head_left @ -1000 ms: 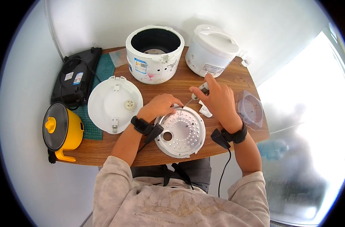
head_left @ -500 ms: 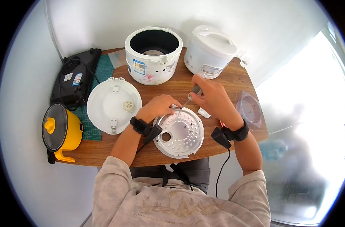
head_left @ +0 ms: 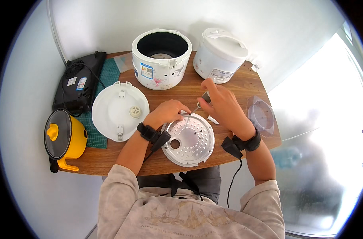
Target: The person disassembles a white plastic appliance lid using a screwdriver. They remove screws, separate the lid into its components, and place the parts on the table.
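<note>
A round silvery metal lid plate (head_left: 191, 137) with dimples and one larger hole lies near the table's front edge. My left hand (head_left: 165, 113) is closed at its far left rim, fingertips beside the screwdriver's tip. Gripped in my right hand (head_left: 226, 105) is a screwdriver (head_left: 206, 96) with a grey handle, tilted so that its shaft meets the plate's far rim. Whether a screw sits under the tip is too small to tell. A small white piece (head_left: 213, 120) lies right of the plate, partly hidden by my right hand.
A white rice cooker lid (head_left: 113, 115) lies left, partly on a green cutting mat (head_left: 97, 137). Behind stand an open rice cooker body (head_left: 161, 73) and a closed rice cooker (head_left: 219, 55). A yellow pot (head_left: 76, 137), a black appliance (head_left: 80, 83) and a clear plastic tray (head_left: 262, 115) flank the workspace.
My right hand has turned slightly around the screwdriver's handle and now covers more of the small white piece. The left hand and the metal plate have stayed in place.
</note>
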Demonstrator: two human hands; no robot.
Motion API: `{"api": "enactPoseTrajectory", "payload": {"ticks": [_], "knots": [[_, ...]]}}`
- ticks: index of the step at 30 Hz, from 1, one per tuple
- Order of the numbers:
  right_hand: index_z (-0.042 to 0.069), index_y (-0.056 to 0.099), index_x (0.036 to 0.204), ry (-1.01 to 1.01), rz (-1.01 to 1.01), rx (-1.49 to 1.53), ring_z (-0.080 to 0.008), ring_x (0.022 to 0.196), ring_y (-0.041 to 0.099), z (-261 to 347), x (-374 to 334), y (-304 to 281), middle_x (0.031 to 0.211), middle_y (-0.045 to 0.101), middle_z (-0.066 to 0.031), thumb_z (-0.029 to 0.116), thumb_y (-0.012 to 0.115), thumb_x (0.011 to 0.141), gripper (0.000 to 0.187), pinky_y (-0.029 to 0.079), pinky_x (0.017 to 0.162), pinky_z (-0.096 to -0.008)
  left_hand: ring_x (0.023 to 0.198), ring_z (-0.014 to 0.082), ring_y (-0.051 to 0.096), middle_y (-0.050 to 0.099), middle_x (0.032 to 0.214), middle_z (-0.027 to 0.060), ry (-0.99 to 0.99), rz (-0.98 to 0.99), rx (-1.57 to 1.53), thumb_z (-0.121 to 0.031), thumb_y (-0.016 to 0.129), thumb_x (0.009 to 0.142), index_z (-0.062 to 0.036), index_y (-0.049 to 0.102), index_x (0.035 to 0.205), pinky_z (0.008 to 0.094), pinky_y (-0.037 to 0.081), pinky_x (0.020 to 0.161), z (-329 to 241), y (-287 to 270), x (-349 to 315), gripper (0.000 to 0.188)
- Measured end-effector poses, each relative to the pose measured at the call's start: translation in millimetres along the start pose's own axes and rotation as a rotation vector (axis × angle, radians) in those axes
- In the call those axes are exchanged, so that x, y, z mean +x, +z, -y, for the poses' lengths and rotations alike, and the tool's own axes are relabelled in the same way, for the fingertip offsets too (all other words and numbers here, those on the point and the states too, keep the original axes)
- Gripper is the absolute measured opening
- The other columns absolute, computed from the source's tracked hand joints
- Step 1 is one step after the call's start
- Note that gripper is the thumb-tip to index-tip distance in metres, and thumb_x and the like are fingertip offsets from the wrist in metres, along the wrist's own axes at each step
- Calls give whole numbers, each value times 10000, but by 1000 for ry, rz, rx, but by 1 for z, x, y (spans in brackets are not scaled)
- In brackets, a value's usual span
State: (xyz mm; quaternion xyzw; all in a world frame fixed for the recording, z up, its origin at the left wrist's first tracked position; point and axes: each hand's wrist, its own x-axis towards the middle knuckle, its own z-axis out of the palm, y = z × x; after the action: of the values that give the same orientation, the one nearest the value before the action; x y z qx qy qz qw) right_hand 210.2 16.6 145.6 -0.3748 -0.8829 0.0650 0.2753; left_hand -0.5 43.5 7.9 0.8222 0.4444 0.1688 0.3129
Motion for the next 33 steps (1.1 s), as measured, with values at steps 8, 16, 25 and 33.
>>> {"api": "enactPoseTrajectory", "payload": {"ticks": [8, 16, 25, 33], "knots": [[25, 485, 1027, 53, 76, -103, -402, 718, 638, 7, 4, -3, 762, 632, -181, 231, 666, 911, 297, 491, 624, -486, 952, 318, 648, 687, 980, 122, -15, 0, 12, -169, 783, 795, -216, 749, 1207, 435, 505, 841, -3, -1, -1, 416], [27, 486, 1008, 136, 134, -131, -417, 653, 636, 4, 7, -5, 689, 643, -192, 254, 679, 911, 313, 486, 587, -500, 949, 312, 649, 689, 983, 119, -7, -4, 22, -170, 781, 803, -217, 746, 1214, 434, 505, 840, -1, -1, -1, 416], [37, 485, 1018, 138, 77, -273, -405, 711, 650, 14, 4, -6, 741, 641, -173, 289, 699, 896, 352, 492, 634, -508, 947, 303, 651, 682, 976, 117, -10, -5, 21, -173, 780, 803, -210, 745, 1215, 421, 514, 830, -1, -1, -2, 415], [42, 477, 1088, 33, 0, 31, -370, 814, 646, -11, 4, 3, 807, 632, -156, 211, 738, 885, 372, 491, 712, -459, 929, 312, 654, 681, 972, 124, 1, 0, 24, -173, 778, 798, -213, 746, 1215, 424, 515, 831, -1, -1, -1, 420]]}}
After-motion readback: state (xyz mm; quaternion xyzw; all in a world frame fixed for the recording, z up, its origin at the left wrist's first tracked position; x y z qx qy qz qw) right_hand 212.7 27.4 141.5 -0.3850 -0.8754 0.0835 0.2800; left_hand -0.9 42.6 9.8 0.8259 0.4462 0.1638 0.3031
